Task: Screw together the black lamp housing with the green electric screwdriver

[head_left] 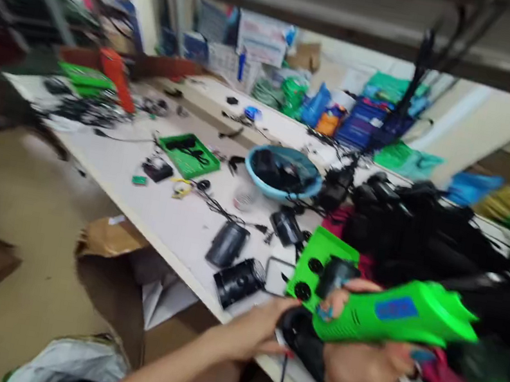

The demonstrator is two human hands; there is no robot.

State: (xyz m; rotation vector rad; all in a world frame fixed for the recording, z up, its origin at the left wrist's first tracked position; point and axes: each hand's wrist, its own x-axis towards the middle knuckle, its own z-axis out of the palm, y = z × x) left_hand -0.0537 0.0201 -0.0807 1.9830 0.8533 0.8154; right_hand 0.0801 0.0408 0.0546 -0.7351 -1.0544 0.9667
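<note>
My right hand [360, 365] is wrapped around a bright green handheld tool [372, 311] with a blue panel on its side and a jagged end pointing right. At the table's front edge, my left hand [266, 326] has its fingers round the near end of a black rounded device [303, 339]. A dark cord hangs below that device. Just behind my hands lies a green tray [328, 246] holding black round parts. Left of it are a black cylinder with a mesh end [238, 281] and a second black housing [228, 243]. Blur hides finer detail.
A light blue basin [279, 188] of dark parts stands mid-table. Another green tray [190, 155] and tangled cables [87, 111] lie further left. Black items [413, 237] are heaped at right. Below the table are an opened cardboard box [112, 239] and a white sack [70, 359].
</note>
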